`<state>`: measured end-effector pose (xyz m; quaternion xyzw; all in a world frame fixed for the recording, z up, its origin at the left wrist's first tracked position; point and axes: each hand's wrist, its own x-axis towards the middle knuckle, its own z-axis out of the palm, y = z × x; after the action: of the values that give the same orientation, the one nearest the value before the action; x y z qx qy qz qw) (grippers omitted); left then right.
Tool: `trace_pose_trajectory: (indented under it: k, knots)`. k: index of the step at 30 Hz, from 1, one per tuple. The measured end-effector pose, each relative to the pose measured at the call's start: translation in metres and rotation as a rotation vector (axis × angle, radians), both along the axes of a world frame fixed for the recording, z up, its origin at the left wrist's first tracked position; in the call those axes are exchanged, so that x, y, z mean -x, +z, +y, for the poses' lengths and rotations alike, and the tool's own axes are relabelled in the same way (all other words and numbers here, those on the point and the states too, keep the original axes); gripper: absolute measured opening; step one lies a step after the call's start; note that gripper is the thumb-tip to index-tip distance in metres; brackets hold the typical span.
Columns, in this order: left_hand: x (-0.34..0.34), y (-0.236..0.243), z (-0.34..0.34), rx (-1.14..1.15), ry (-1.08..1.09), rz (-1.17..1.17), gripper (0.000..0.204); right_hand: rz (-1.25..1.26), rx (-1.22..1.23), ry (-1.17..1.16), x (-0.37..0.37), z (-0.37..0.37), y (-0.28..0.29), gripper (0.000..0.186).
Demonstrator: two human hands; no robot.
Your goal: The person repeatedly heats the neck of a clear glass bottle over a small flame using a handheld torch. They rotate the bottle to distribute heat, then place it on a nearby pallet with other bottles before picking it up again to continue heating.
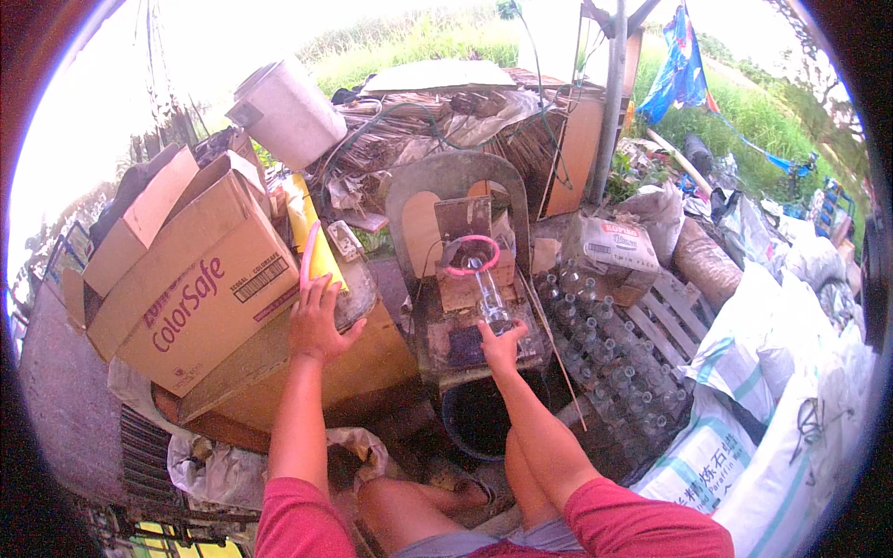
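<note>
My right hand (503, 344) is closed round the lower end of a clear bottle (488, 294), tilted away from me above a dark plastic chair (403, 200). A pink ring (498, 256) shows at the bottle's far end; whether it encircles the neck or lies behind it I cannot tell. To the left, my left hand (321, 321) has its fingers stretched and thumb apart, over the edge of a wooden surface (372, 358). Its fingertips meet the lower end of a curved pink strip (310, 251), beside a yellow sheet (318, 240).
A large cardboard box (200, 288) stands at left, below a white bin (290, 112). Several clear bottles (619, 358) crowd the ground at right, near a smaller carton (609, 253) and white sacks (744, 446). A black tub (484, 418) sits between my knees and the chair.
</note>
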<state>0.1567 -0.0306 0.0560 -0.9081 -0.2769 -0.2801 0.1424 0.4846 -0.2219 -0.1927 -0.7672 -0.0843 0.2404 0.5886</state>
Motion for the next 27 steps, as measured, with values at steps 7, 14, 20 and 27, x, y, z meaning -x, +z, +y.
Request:
trace_pose_trajectory:
  k: [7,14,20,27]
  knots:
    - [-0.001,-0.002,0.001,0.017,0.013,-0.003,0.090,0.071,-0.020,-0.044,-0.002,0.005,-0.002,0.109]
    - [0.000,0.000,0.000,0.017,0.004,-0.004,0.088,0.163,0.034,-0.031,-0.010,0.004,-0.008,0.111]
    - [-0.002,0.001,-0.001,0.000,0.010,0.012,0.088,0.169,-0.163,-0.037,-0.001,-0.001,0.015,0.104]
    - [-0.001,-0.001,-0.001,0.005,-0.003,-0.002,0.089,0.070,-0.170,-0.036,0.009,-0.008,0.030,0.098]
